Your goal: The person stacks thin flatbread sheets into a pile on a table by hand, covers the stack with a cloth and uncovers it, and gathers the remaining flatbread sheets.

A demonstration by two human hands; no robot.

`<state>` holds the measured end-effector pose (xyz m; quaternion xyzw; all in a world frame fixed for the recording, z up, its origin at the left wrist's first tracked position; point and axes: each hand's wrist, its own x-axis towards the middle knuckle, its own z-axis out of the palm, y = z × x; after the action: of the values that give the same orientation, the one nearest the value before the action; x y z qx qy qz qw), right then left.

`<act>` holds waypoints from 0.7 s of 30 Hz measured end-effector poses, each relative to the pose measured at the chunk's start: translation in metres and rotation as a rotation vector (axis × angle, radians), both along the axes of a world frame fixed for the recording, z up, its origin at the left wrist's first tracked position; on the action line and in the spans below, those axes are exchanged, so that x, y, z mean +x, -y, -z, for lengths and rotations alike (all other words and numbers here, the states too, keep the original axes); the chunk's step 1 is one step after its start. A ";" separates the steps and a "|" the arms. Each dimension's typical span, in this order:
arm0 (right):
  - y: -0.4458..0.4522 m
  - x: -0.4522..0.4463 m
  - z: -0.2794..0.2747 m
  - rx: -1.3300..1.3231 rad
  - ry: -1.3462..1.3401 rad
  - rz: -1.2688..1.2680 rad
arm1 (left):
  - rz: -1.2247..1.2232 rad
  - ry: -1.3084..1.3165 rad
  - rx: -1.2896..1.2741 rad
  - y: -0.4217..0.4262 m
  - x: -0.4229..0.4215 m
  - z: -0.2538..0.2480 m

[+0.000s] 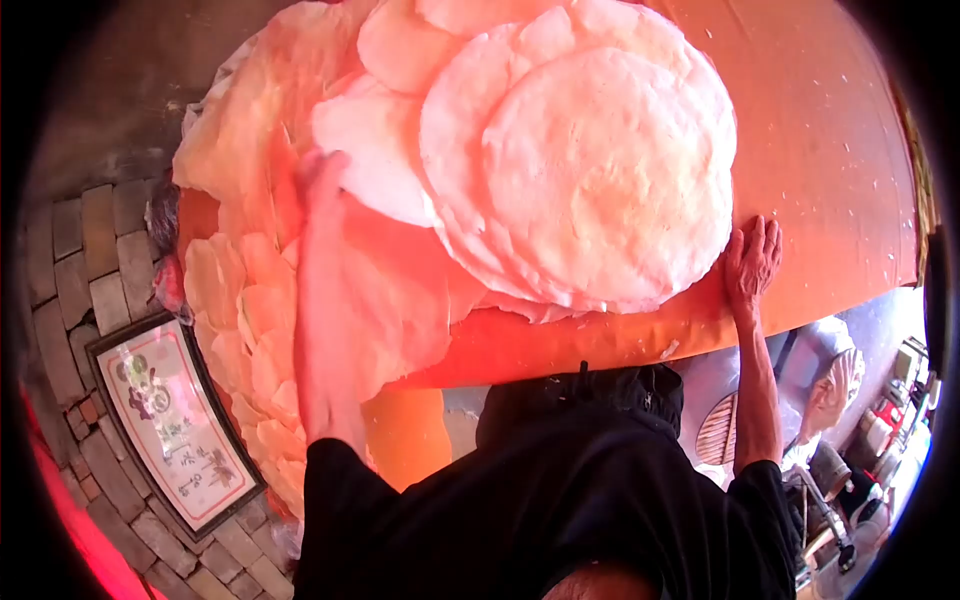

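Note:
Large thin round flatbreads (610, 180) lie in an overlapping pile on an orange-covered table (820, 130). My left hand (322, 178) is stretched out at the left edge of a pale flatbread (375, 150). Motion smears its fingers, so whether they grip that edge cannot be seen. Beneath my left forearm spreads a broad, pinkish thin sheet (390, 290). Just right of the pile, my right hand (755, 258) rests flat on the orange cover, fingers extended and holding nothing.
More thin sheets (265, 340) hang in layers down the table's left side. A framed picture with writing (178, 420) leans beside a brick floor (85, 250). A black bag (640, 395) sits at my waist. Mixed items (890, 420) stand at lower right.

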<state>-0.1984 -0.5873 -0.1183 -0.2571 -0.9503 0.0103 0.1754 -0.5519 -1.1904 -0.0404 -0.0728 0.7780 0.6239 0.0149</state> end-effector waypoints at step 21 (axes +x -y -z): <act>0.004 -0.001 -0.004 -0.018 -0.029 0.016 | 0.525 0.106 -0.012 -0.115 0.061 -0.229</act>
<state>-0.1998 -0.5914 -0.1141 -0.2660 -0.9454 0.0214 0.1871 -0.4907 -1.0757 0.1884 0.0986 0.7720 0.5894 0.2165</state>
